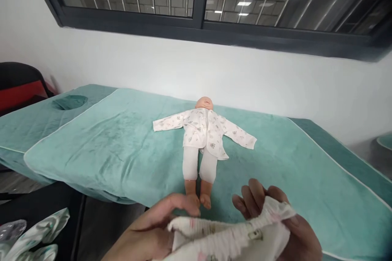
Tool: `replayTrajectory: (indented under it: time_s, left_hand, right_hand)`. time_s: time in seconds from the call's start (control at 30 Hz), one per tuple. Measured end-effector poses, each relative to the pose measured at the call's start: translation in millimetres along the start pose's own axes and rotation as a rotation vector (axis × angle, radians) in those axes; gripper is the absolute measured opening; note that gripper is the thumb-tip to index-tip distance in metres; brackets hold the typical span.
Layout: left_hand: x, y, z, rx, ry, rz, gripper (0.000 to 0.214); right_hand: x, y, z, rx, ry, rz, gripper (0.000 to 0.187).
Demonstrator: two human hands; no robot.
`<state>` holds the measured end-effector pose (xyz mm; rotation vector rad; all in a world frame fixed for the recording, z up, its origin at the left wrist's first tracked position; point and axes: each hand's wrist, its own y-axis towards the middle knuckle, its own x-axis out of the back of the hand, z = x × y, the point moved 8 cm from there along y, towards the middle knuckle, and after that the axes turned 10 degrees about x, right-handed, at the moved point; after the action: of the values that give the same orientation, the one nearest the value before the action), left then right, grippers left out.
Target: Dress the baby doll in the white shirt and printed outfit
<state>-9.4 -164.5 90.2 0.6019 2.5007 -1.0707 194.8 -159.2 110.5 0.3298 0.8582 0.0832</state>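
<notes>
Low in the head view, my left hand (153, 228) grips one side of a white printed baby garment (223, 238) with a gathered elastic edge. My right hand (284, 220) pinches its other side, where the material is thin and bunched up; several fingers curl above it. The garment's lower part is cut off by the picture's edge. Beyond my hands a baby doll (204, 138) lies on its back, its feet toward me. It wears a white printed jacket (196, 128), loosely overlapped in front, with both sleeves spread outward. Its legs are white above bare feet.
The doll lies on a bed with a green cover (128, 138), against a white wall under a barred window (196, 28). At lower left, a black surface (73, 208) carries a green-patterned white cloth (45, 228) and clear plastic (12, 230). A black and red chair (24, 89) stands at far left.
</notes>
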Motion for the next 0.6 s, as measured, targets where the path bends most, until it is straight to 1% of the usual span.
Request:
replayTrajectory:
  time_s: [0.03, 0.07, 0.13, 0.17, 0.2, 0.23, 0.27, 0.3, 0.33, 0.4, 0.43, 0.47, 0.53, 0.6]
  left_hand:
    - [4.3, 0.6, -6.0, -0.054, 0.018, -0.056, 0.034]
    - [11.3, 1.8, -12.9, -0.137, 0.06, -0.156, 0.037]
    - [22.0, 2.0, -29.4, -0.377, 0.234, -0.407, 0.037]
    - [19.2, 3.4, -35.8, -0.493, 0.358, -0.482, 0.035]
    - [10.4, 8.1, -38.9, -0.58, 0.487, -0.489, 0.034]
    - [-1.9, 15.9, -38.3, -0.628, 0.604, -0.439, 0.034]
    - [-14.1, 25.0, -34.7, -0.635, 0.692, -0.364, 0.031]
    - [-23.5, 33.5, -29.9, -0.611, 0.742, -0.3, 0.026]
    - [-29.2, 40.3, -25.7, -0.574, 0.759, -0.264, 0.019]
    - [-30.1, 46.5, -22.7, -0.508, 0.732, -0.285, 0.006]
    - [-28.6, 47.1, -22.7, -0.48, 0.717, -0.297, 0.005]
    - [-27.9, 47.1, -23.0, -0.453, 0.711, -0.283, 0.009]
    - [-28.4, 46.0, -25.2, -0.416, 0.718, -0.207, 0.018]
    - [-27.3, 43.1, -33.6, -0.434, 0.698, -0.168, 0.025]
  right_hand:
    - [2.3, 2.3, -3.2, -0.007, 0.032, -0.012, 0.019]
    - [3.8, 3.9, -8.1, -0.021, 0.039, -0.008, 0.02]
    - [4.7, 5.8, -20.7, -0.066, -0.009, 0.017, 0.023]
    - [3.8, 6.6, -27.5, -0.093, -0.041, 0.033, 0.026]
    - [2.2, 7.4, -34.1, -0.123, -0.067, 0.047, 0.028]
    - [-0.2, 8.7, -39.4, -0.143, -0.085, 0.058, 0.029]
    - [-2.9, 10.4, -43.4, -0.155, -0.101, 0.071, 0.029]
    - [-6.1, 12.6, -45.9, -0.16, -0.123, 0.091, 0.029]
    - [-9.0, 14.9, -47.1, -0.161, -0.152, 0.115, 0.029]
    - [-11.4, 19.4, -45.5, -0.149, -0.202, 0.154, 0.031]
    - [-9.7, 21.2, -43.3, -0.143, -0.216, 0.155, 0.033]
    - [-6.0, 22.4, -40.7, -0.141, -0.218, 0.141, 0.035]
    - [4.8, 22.2, -35.1, -0.135, -0.205, 0.086, 0.038]
    - [12.1, 16.6, -35.3, -0.182, -0.199, 0.074, 0.041]
